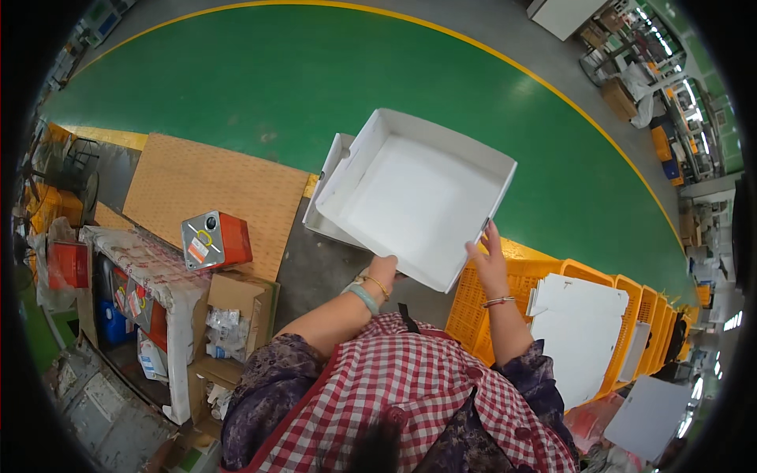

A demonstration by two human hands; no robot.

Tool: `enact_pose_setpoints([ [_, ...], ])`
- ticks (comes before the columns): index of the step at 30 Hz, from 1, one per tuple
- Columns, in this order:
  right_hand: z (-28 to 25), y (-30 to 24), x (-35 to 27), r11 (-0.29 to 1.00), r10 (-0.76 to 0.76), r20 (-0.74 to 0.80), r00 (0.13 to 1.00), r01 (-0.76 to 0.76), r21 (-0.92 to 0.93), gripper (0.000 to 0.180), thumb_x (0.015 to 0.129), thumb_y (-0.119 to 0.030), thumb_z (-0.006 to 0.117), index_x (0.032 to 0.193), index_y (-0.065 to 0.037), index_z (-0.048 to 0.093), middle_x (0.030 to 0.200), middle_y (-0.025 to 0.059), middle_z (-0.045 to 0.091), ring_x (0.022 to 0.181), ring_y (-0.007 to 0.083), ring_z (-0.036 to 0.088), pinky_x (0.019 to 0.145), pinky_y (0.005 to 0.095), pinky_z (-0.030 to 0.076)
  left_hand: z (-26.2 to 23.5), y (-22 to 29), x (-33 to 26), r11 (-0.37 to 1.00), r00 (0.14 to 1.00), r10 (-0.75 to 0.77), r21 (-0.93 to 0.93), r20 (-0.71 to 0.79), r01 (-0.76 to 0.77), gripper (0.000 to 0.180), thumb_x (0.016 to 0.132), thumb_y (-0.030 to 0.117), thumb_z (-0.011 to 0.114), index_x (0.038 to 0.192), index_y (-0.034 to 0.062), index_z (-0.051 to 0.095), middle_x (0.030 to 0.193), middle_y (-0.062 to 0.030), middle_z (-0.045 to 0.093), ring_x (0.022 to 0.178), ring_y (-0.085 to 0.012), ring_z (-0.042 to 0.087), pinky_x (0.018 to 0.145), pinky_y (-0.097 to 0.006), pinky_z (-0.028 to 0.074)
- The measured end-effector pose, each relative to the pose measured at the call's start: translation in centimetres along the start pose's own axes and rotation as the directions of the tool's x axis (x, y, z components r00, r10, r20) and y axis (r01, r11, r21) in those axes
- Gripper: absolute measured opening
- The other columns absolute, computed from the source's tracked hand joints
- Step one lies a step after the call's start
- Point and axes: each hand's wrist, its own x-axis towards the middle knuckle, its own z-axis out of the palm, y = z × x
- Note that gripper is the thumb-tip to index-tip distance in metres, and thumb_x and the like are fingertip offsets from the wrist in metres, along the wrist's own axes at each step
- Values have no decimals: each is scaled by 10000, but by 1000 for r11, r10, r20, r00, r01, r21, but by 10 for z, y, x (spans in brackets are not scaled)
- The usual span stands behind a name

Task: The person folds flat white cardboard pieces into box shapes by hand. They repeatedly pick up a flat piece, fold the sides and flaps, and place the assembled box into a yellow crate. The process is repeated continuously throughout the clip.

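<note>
I hold a white folded cardboard box, open side toward me, tilted in front of my chest. My left hand grips its near edge from below, with a pale green bangle and a thin gold one on the wrist. Along the box's right near corner lies my right hand, fingers spread flat against the side wall. A second white box shows partly behind the first, on the floor side.
Orange plastic crates stand to my right with flat white box blanks stacked on them. At left are a brown cardboard sheet, a red and grey device on a wrapped table, and an open carton. Green floor with a yellow line lies beyond.
</note>
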Motion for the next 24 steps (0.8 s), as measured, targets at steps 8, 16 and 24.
enact_pose_setpoints([
  [8,39,-1,27,961,61,23,998,-52,-271,756,750,-46,535,1439,7,227,1324,249,463,1211,356,487,981,363,416,2,-8,28,989,993,-82,-128,-84,71,306,872,50,463,1164,-30,506,1134,-158,580,1038,-301,597,832,-425,555],
  [16,39,-23,38,886,-15,102,995,61,-461,763,731,-55,540,1419,49,226,1317,291,446,1180,416,478,970,426,418,7,-2,7,983,988,-133,-138,-74,122,301,900,92,482,1176,-23,513,1152,-137,585,1046,-273,589,882,-406,519],
  [24,44,-13,41,900,28,119,992,26,-435,768,737,-59,540,1427,38,217,1337,285,434,1175,411,483,969,424,420,-8,-5,21,992,994,-89,-91,-56,83,301,892,102,486,1169,-13,513,1136,-124,578,1034,-263,591,844,-377,537],
])
